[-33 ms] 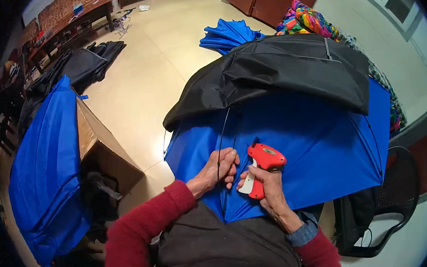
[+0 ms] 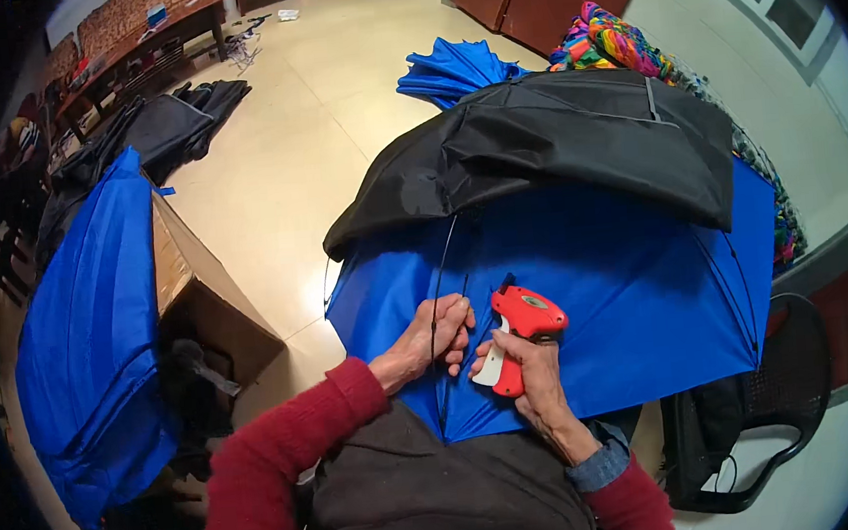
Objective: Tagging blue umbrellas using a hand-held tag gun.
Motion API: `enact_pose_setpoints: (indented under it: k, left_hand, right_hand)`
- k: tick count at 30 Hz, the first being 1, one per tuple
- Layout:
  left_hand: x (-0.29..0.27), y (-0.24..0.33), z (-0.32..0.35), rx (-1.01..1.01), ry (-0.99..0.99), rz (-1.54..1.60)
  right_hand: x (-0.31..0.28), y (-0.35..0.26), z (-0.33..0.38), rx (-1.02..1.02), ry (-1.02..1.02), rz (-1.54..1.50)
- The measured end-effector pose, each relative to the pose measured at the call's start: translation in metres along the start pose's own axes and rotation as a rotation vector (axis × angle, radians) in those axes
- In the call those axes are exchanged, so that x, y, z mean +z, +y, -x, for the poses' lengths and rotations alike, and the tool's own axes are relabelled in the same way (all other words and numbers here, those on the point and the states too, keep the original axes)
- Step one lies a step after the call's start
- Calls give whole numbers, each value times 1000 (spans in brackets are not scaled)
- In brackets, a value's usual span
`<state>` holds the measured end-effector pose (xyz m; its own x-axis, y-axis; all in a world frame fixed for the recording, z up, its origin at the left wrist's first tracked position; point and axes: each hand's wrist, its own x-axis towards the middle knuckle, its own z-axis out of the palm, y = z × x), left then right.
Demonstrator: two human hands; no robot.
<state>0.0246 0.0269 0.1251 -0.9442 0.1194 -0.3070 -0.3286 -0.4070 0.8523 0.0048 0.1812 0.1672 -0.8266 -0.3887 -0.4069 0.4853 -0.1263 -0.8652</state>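
An open umbrella with a blue canopy [image 2: 626, 299] and thin dark ribs lies across my lap, its inner side facing me. A black cloth [image 2: 574, 148] is draped over its far part. My left hand [image 2: 438, 336] is closed at the near left of the blue canopy, behind a thin rib [image 2: 442, 274]. Whatever its curled fingers pinch is hidden. Just right of it, my right hand [image 2: 537, 371] wraps round the handle of a red and white tagging gun [image 2: 529, 309]. The gun's dark tip points away from me, above the blue cloth.
At the left, blue cloth [image 2: 103, 360] hangs over an open cardboard box [image 2: 210, 272]. Dark folded cloth [image 2: 169, 131] lies beyond it. Farther off are another blue umbrella [image 2: 458, 68] and a multicoloured bundle [image 2: 616, 41]. A black chair [image 2: 792, 385] stands at the right.
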Motion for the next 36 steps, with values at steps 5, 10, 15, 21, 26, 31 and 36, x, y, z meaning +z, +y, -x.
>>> enact_pose_setpoints:
  k: [5,10,15,21,26,31,36]
  left_hand:
    - [1,-3,-3,-30,13,-29]
    - [0,-4,-6,-63,29,-104]
    - [1,-1,-5,-96,45,-144]
    - [-2,-1,-4,-96,22,-170]
    - [3,6,-5,-129,33,-175]
    - [18,23,1,-105,-2,-215]
    - [13,46,-11,-50,-141,-34]
  right_hand:
    - [-8,-6,-1,50,-104,-91]
    - [-19,-11,-10,174,-263,-222]
    - [-21,-9,-14,156,-299,-155]
    - [-15,-10,-18,113,-312,-87]
    - [-20,-3,-22,96,-235,-67]
    - [-16,-7,-13,-13,-216,87]
    - [-20,-28,22,-291,-177,204]
